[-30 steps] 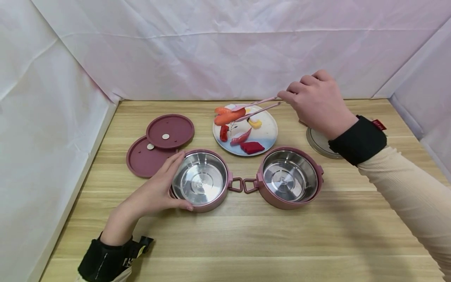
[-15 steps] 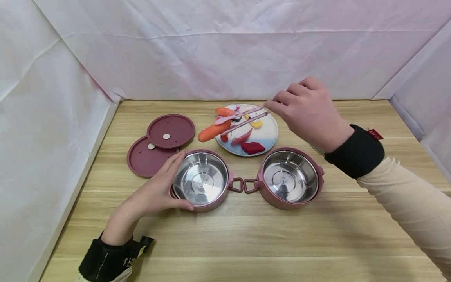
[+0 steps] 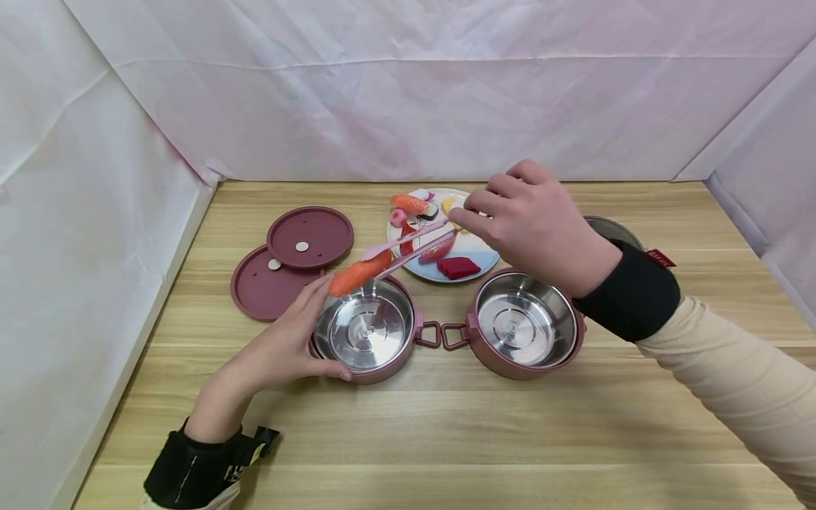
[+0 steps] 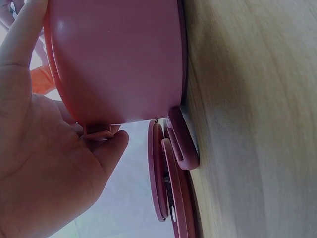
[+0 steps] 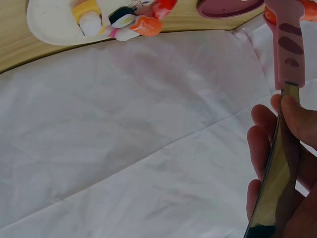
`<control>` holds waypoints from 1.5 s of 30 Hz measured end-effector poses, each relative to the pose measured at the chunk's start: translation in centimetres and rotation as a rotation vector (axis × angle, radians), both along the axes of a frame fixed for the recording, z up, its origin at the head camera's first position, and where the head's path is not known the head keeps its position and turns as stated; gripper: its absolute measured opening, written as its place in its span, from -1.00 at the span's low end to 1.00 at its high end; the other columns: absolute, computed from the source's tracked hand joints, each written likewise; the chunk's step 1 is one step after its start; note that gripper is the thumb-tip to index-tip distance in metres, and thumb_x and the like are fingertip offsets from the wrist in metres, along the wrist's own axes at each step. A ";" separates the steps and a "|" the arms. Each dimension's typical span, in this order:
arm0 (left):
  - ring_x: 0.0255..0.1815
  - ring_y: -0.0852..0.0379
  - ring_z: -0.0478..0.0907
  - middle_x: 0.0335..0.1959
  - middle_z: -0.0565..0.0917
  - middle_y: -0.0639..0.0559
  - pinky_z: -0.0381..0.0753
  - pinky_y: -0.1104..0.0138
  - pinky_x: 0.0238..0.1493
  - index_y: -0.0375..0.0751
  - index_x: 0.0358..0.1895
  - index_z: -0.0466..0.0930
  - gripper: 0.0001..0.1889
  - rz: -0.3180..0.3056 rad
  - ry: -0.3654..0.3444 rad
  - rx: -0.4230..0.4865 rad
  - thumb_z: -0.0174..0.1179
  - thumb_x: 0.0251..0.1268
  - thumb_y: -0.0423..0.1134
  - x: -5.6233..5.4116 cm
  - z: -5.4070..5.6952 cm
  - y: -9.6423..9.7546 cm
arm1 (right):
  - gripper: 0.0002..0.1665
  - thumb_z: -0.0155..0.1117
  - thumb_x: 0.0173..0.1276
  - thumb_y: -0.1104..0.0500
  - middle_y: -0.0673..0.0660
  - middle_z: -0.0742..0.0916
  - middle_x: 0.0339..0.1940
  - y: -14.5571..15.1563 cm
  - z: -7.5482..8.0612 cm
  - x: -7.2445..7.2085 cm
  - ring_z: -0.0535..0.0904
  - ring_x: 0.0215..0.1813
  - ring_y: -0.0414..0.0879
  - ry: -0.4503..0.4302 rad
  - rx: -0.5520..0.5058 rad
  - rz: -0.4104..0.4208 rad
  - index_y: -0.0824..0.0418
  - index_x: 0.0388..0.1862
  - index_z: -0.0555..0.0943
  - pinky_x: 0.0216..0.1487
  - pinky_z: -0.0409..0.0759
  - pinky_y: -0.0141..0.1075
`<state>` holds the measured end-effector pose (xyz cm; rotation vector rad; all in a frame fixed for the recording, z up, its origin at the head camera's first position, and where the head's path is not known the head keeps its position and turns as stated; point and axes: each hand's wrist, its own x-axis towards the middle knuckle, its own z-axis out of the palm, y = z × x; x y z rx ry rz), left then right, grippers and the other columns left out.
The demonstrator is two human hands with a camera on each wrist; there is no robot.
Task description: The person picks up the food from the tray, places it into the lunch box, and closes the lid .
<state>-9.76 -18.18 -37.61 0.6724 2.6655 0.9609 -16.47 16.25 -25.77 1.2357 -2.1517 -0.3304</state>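
My right hand (image 3: 535,230) grips a pair of tongs (image 3: 376,249), metal with pink tips. Between those tips is an orange sushi piece (image 3: 350,277), seen over the far left rim of the left lunch box (image 3: 390,370), near my left fingertips. That lunch box is round and pink, with a shiny steel inside. My left hand (image 3: 280,354) holds its left side, the thumb in front and the fingers behind. In the left wrist view, the fingers bend round the box's wall (image 4: 119,59) by a small tab (image 4: 99,133). The right wrist view shows the tongs' metal arm (image 5: 277,168) in my fingers.
A second steel-lined lunch box (image 3: 503,363) stands to the right, its loop handle close to the first one's. Behind them a plate (image 3: 478,255) bears several sushi pieces. Two overlapping maroon lids (image 3: 325,227) lie at the left. A grey disc (image 3: 615,228) is partly hidden behind my right wrist.
My right hand has moved left and nearer, carrying the orange sushi piece in the tongs from above the plate to the left lunch box's rim. My left hand has stayed in place.
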 end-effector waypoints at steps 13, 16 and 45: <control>0.61 -0.22 0.00 0.63 -0.07 -0.19 0.25 -0.18 0.48 -0.12 0.64 -0.25 0.42 0.007 -0.019 -0.007 0.55 -0.22 0.26 -0.1 0.0 0.0 | -0.65 0.48 0.22 0.27 0.09 0.78 -0.24 -2.1 -0.9 0.7 0.63 -0.18 0.06 -0.051 0.122 -0.026 0.09 0.00 0.72 -0.02 0.57 -0.12; 0.61 -0.21 0.02 0.63 -0.06 -0.18 0.27 -0.18 0.47 -0.11 0.64 -0.26 0.42 0.009 -0.025 -0.007 0.56 -0.22 0.25 -0.1 0.0 0.0 | -0.67 0.46 0.25 0.24 0.07 0.78 -0.22 -2.6 -1.2 0.8 0.64 -0.15 0.06 -0.039 0.148 -0.033 0.07 0.01 0.72 0.01 0.56 -0.13; 0.59 -0.22 0.05 0.62 -0.03 -0.18 0.25 -0.17 0.48 -0.17 0.62 -0.17 0.41 0.012 -0.009 0.009 0.60 -0.27 0.20 -0.2 -0.1 0.0 | -0.78 0.23 0.40 0.31 0.00 0.73 -0.45 -6.0 -4.1 -0.2 0.60 -0.32 -0.01 0.054 0.137 0.032 0.03 -0.32 0.74 -0.24 0.42 -0.21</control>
